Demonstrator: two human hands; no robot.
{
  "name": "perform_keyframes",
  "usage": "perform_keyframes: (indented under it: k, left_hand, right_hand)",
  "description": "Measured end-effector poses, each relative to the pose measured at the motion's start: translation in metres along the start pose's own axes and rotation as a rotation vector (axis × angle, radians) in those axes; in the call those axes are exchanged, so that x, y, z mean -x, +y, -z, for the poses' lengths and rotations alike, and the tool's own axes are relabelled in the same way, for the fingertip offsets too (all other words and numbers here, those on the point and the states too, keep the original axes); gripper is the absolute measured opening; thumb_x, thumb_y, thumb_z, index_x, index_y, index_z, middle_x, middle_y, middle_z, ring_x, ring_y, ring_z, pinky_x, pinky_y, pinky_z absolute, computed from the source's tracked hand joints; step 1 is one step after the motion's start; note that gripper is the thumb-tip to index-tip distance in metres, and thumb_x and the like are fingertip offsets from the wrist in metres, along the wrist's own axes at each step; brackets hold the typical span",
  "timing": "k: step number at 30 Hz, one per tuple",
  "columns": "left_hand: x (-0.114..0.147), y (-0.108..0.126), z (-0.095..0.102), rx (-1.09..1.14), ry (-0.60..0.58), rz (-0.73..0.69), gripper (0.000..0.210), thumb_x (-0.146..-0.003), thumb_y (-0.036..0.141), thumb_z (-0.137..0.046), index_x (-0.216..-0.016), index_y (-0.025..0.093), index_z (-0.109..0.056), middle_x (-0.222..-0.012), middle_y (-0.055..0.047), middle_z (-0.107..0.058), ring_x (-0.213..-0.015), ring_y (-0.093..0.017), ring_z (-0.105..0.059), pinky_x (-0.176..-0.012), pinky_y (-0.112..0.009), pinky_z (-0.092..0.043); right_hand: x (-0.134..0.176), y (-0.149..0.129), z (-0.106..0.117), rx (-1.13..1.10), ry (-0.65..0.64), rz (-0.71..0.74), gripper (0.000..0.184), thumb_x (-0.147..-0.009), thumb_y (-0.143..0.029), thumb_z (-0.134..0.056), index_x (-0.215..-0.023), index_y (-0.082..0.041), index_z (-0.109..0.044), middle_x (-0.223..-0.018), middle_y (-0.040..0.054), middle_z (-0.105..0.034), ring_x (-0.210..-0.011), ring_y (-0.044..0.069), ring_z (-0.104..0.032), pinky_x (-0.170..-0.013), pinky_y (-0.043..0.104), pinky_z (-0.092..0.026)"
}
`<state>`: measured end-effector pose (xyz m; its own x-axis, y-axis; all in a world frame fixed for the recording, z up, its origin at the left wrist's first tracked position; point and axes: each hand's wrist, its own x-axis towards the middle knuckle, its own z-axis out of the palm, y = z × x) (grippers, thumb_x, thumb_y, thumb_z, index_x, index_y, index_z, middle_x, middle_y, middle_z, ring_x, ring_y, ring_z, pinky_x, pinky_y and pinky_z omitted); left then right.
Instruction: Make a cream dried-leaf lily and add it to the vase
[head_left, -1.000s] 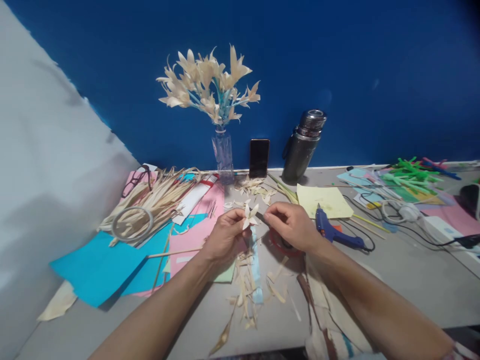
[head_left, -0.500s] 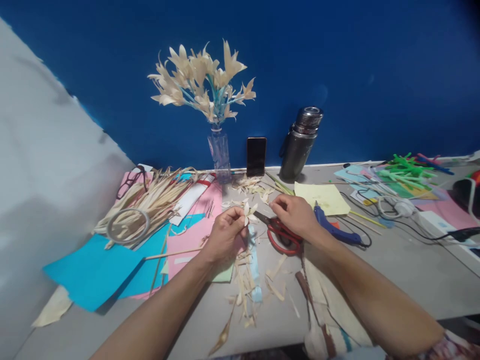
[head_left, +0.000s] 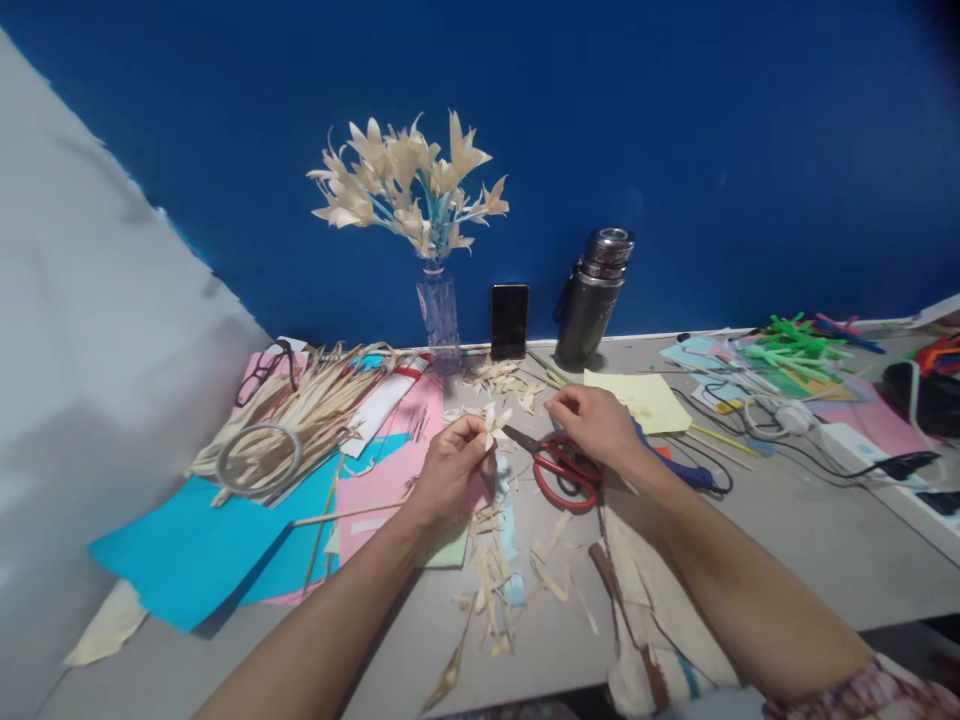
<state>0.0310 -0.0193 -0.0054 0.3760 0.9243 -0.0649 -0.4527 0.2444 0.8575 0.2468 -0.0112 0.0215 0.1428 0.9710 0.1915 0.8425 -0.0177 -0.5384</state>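
My left hand (head_left: 454,465) is closed in a pinch on a small husk flower (head_left: 495,425) with pale pointed petals. A thin stick (head_left: 345,513) runs out to the left behind my left wrist; whether it joins the flower is hidden. My right hand (head_left: 596,420) hovers just above the red-handled scissors (head_left: 568,475), its thumb and fingers pressed together. Anything in that pinch is too small to make out. The scissors lie on the table, their dark blades pointing at the flower. Pale husk scraps (head_left: 491,570) and a light blue strip (head_left: 510,540) lie below my hands.
A clear bottle (head_left: 439,320) holds a bunch of husk flowers (head_left: 409,180). Behind stand a phone (head_left: 510,320) and a steel flask (head_left: 592,300). At left are dried husks (head_left: 307,410) and blue paper (head_left: 187,550); at right, a blue glue gun (head_left: 682,470) with cables.
The view has tilted up slightly, so the background sits lower. Both hands stay nearly in place, the left still pinching the flower and the right close beside the scissors.
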Motion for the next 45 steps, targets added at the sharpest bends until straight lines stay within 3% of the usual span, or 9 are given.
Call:
perform_keyframes:
  k: [5, 10, 16, 23, 28, 32, 39, 45]
  left_hand:
    - [-0.005, 0.002, 0.003, 0.095, -0.011, 0.027, 0.028, -0.077, 0.029, -0.080, -0.078, 0.017, -0.055, -0.061, 0.005, -0.051, -0.051, -0.007, -0.045, -0.054, -0.020, -0.041]
    - [-0.011, 0.004, 0.009, 0.124, 0.042, -0.041, 0.029, -0.075, 0.025, -0.081, -0.074, 0.016, -0.054, -0.066, 0.004, -0.053, -0.053, -0.006, -0.043, -0.053, -0.020, -0.037]
    - [-0.015, 0.009, 0.015, 0.121, 0.072, -0.057, 0.029, -0.072, 0.024, -0.082, -0.074, 0.016, -0.054, -0.069, 0.004, -0.055, -0.052, -0.006, -0.044, -0.053, -0.021, -0.038]
    - [-0.019, 0.006, 0.021, 0.146, 0.106, -0.049, 0.029, -0.070, 0.024, -0.083, -0.079, 0.015, -0.057, -0.072, 0.002, -0.058, -0.052, -0.005, -0.045, -0.052, -0.020, -0.037]
    - [-0.022, 0.007, 0.024, 0.161, 0.119, -0.039, 0.031, -0.068, 0.022, -0.083, -0.078, 0.015, -0.055, -0.071, 0.002, -0.059, -0.051, -0.005, -0.045, -0.051, -0.020, -0.037]
    - [-0.023, 0.008, 0.025, 0.177, 0.130, -0.031, 0.032, -0.068, 0.022, -0.084, -0.080, 0.015, -0.054, -0.071, 0.002, -0.059, -0.051, -0.005, -0.046, -0.051, -0.019, -0.037]
    - [-0.022, 0.003, 0.025, 0.182, 0.124, -0.016, 0.027, -0.073, 0.022, -0.081, -0.081, 0.015, -0.055, -0.072, 0.002, -0.060, -0.051, -0.005, -0.046, -0.051, -0.018, -0.036]
    - [-0.020, 0.005, 0.023, 0.174, 0.123, -0.018, 0.030, -0.071, 0.023, -0.082, -0.081, 0.015, -0.055, -0.072, 0.002, -0.060, -0.050, -0.005, -0.046, -0.050, -0.019, -0.036]
  right_hand:
    - [-0.008, -0.010, 0.032, -0.109, 0.117, 0.042, 0.029, -0.084, -0.042, -0.066, -0.065, -0.021, -0.060, -0.064, 0.0014, -0.066, -0.058, 0.017, -0.056, -0.057, 0.028, -0.035]
    - [-0.041, -0.010, 0.045, 0.013, 0.113, 0.149, 0.018, -0.082, -0.029, -0.065, -0.067, -0.019, -0.061, -0.068, 0.0019, -0.067, -0.062, 0.015, -0.055, -0.058, 0.026, -0.033]
    - [-0.085, 0.014, 0.018, 0.051, -0.125, 0.160, 0.005, -0.077, -0.015, -0.066, -0.072, -0.017, -0.066, -0.073, 0.0006, -0.070, -0.067, 0.014, -0.060, -0.059, 0.022, -0.036]
    - [-0.117, 0.016, -0.024, 0.091, -0.267, 0.259, 0.010, -0.082, -0.013, -0.062, -0.083, -0.015, -0.071, -0.083, 0.0024, -0.073, -0.073, 0.013, -0.061, -0.065, 0.020, -0.039]
    - [-0.127, 0.002, -0.038, 0.178, -0.299, 0.309, 0.016, -0.080, -0.012, -0.064, -0.092, -0.019, -0.073, -0.094, 0.0043, -0.074, -0.084, 0.017, -0.063, -0.069, 0.022, -0.038]
    - [-0.132, 0.001, -0.036, 0.256, -0.265, 0.253, 0.016, -0.083, -0.016, -0.061, -0.094, -0.020, -0.072, -0.099, 0.0068, -0.074, -0.089, 0.020, -0.063, -0.068, 0.024, -0.037]
    - [-0.137, 0.005, -0.042, 0.290, -0.268, 0.116, 0.022, -0.083, -0.039, -0.066, -0.078, -0.019, -0.072, -0.091, 0.0115, -0.073, -0.086, 0.024, -0.063, -0.066, 0.028, -0.037]
    - [-0.138, 0.009, -0.049, 0.095, -0.256, 0.017, 0.009, -0.073, -0.023, -0.070, -0.067, -0.017, -0.069, -0.081, 0.0082, -0.070, -0.081, 0.021, -0.062, -0.065, 0.026, -0.038]
